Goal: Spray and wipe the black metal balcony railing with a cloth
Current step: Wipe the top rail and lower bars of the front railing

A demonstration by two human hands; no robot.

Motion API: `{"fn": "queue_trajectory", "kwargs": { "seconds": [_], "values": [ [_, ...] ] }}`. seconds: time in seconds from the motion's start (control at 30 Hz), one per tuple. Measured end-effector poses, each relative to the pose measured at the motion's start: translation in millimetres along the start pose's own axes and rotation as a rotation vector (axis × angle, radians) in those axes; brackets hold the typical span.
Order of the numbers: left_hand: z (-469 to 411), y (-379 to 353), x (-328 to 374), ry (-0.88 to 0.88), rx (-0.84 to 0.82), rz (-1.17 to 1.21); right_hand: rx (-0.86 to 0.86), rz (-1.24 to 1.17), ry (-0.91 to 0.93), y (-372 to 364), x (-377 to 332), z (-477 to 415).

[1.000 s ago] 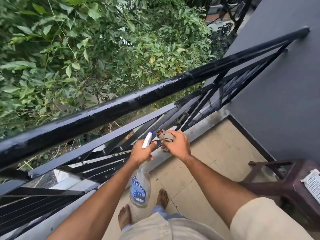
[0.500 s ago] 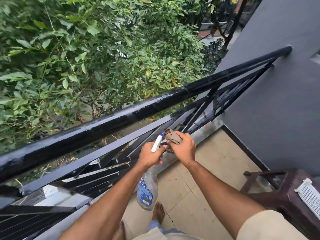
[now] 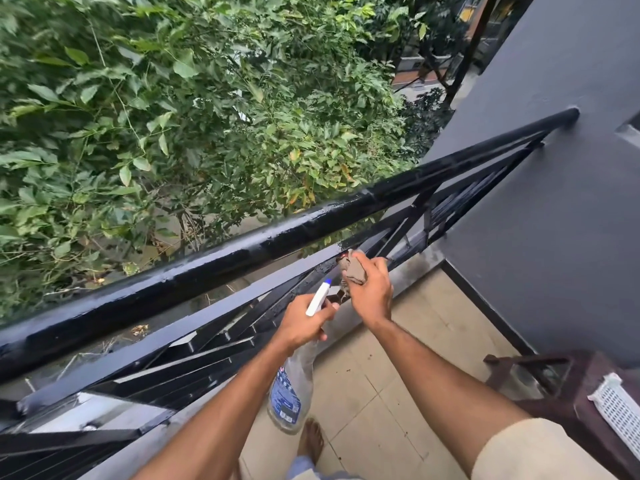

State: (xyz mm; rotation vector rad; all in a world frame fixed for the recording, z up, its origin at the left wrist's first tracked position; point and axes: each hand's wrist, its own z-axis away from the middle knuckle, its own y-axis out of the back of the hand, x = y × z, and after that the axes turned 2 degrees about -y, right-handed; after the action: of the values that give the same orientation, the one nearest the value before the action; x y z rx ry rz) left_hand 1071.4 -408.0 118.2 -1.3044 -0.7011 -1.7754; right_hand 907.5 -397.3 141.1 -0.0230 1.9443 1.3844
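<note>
The black metal railing (image 3: 242, 254) crosses the view from lower left to upper right, its round top rail wet and shiny. My left hand (image 3: 301, 320) grips the neck of a clear spray bottle (image 3: 289, 393) with a white nozzle, which hangs below the hand. My right hand (image 3: 370, 292) holds a crumpled brown cloth (image 3: 353, 268) against the flat bar just under the top rail. The two hands sit close together, inside the railing.
A grey wall (image 3: 554, 202) closes the right side, where the railing ends. A dark brown stool (image 3: 571, 386) with a white plastic basket (image 3: 620, 407) stands at lower right. Tiled floor (image 3: 415, 341) lies below, with my bare foot (image 3: 311, 441). Green foliage fills the far side.
Both hands have moved up and to the right along the railing, the cloth now touching the flat bar. The view has tilted upward, showing more of the wall.
</note>
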Motion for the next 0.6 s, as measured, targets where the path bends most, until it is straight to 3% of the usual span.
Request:
{"fn": "queue_trajectory", "kwargs": {
  "seconds": [0.2, 0.6],
  "values": [
    [-8.3, 13.2, -4.7, 0.002, 0.011, 0.028, 0.068, -0.002, -0.042, -26.9, -7.7, 0.4],
    [-19.5, 19.9, -13.0, 0.001, 0.094, -0.139, -0.134, 0.161, 0.126, -10.3, 5.8, -19.1]
  ]
}}
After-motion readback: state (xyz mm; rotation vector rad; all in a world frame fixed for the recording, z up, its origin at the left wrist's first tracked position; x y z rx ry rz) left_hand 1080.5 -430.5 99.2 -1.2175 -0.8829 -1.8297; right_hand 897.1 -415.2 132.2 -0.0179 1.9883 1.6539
